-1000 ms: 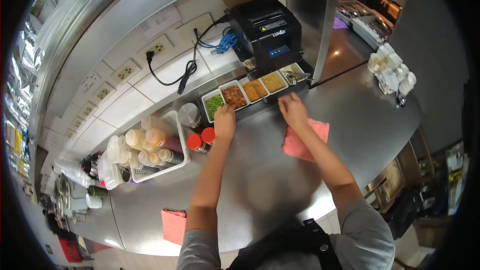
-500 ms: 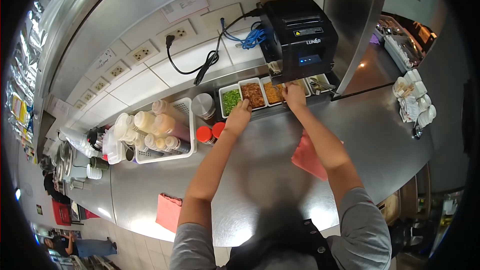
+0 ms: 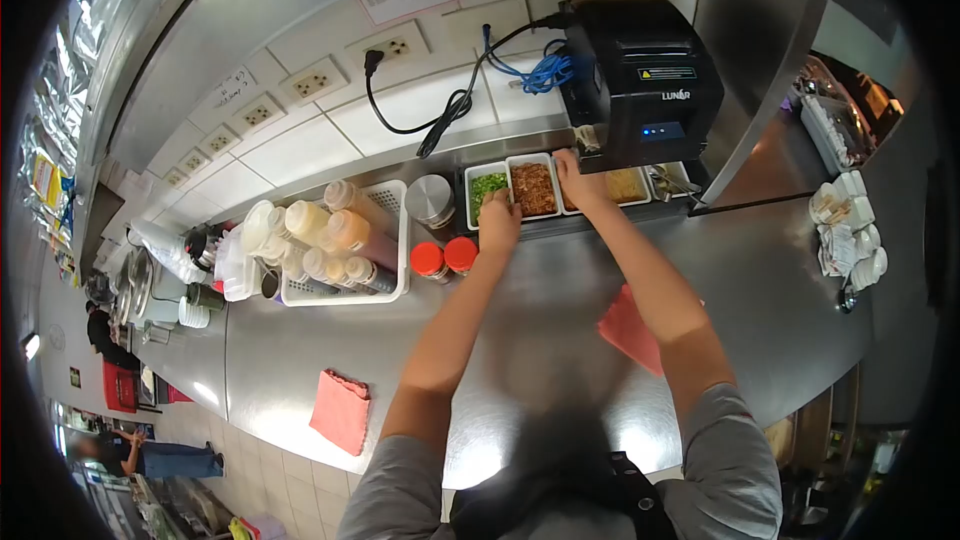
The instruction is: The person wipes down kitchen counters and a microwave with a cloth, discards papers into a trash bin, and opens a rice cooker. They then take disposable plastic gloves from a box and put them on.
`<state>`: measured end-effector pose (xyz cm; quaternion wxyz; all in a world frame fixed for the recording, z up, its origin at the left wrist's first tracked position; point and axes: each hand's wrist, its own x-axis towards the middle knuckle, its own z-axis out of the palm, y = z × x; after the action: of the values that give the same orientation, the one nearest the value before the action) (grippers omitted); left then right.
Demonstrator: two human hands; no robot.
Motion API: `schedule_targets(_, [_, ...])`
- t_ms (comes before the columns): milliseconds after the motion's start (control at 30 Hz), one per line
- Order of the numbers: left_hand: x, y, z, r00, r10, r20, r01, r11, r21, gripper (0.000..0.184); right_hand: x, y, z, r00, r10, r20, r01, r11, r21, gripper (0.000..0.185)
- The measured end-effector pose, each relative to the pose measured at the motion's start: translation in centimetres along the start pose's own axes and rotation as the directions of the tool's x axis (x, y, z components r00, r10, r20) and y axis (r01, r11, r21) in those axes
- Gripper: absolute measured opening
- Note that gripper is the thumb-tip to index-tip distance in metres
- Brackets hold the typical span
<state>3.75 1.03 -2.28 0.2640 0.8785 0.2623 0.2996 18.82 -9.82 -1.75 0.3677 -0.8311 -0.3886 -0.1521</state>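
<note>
A row of white containers stands along the back of the steel counter. My left hand [image 3: 499,220] is at the front edge of the one with chopped green pieces [image 3: 486,185], its fingers bent over the rim. Beside it is a container of reddish-brown bits [image 3: 533,188]. My right hand [image 3: 580,180] reaches over the orange-filled container, which it mostly covers, its fingertips near the brown one's right edge. Further right are a container of pale yellow food [image 3: 625,185] and one with metal utensils [image 3: 672,180]. Whether either hand grips anything is hard to see.
Left of the row are a steel-lidded jar [image 3: 430,202], red-lidded jars [image 3: 428,260] and a white basket [image 3: 402,275] of bottles. A black printer [image 3: 645,85] overhangs the containers. Pink cloths [image 3: 341,411] lie on the counter [image 3: 540,360]. Two people are far left.
The view has shifted, so the counter items appear further right. My right hand has moved left along the row, from in front of the containers to over the orange one. My left hand stays by the greens.
</note>
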Motion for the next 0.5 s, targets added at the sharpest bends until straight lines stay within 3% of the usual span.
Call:
schedule_targets(100, [0.0, 0.8, -0.1, 0.998, -0.063, 0.013, 0.062, 0.998, 0.033, 0.034, 1.1, -1.5, 2.0, 0.995, 0.074, 0.072, -0.070, 0.995, -0.065, 0.021])
schedule_targets(133, [0.0, 1.2, -0.1, 0.996, -0.090, 0.009, 0.090, 0.995, 0.036, 0.034, 1.7, -1.3, 3.7, 0.964, 0.248, 0.097, -0.248, 0.969, -0.014, 0.022])
schedule_targets(167, [0.1, 1.5, -0.2, 0.996, -0.094, 0.006, 0.094, 0.995, 0.035, 0.034, 1.8, -0.5, 4.7, 0.964, 0.245, 0.100, -0.244, 0.970, -0.015, 0.022])
schedule_targets(233, [0.1, 2.1, -0.7, 0.983, -0.157, 0.099, 0.148, 0.985, 0.091, 0.032, 2.0, -0.8, 5.3, 0.977, 0.196, 0.078, -0.177, 0.963, -0.206, 0.021])
schedule_targets(500, [0.0, 2.9, -0.7, 0.987, -0.141, 0.084, 0.124, 0.976, 0.181, 0.021, 2.5, -2.8, 3.0, 0.952, 0.270, 0.142, -0.230, 0.941, -0.247, 0.024])
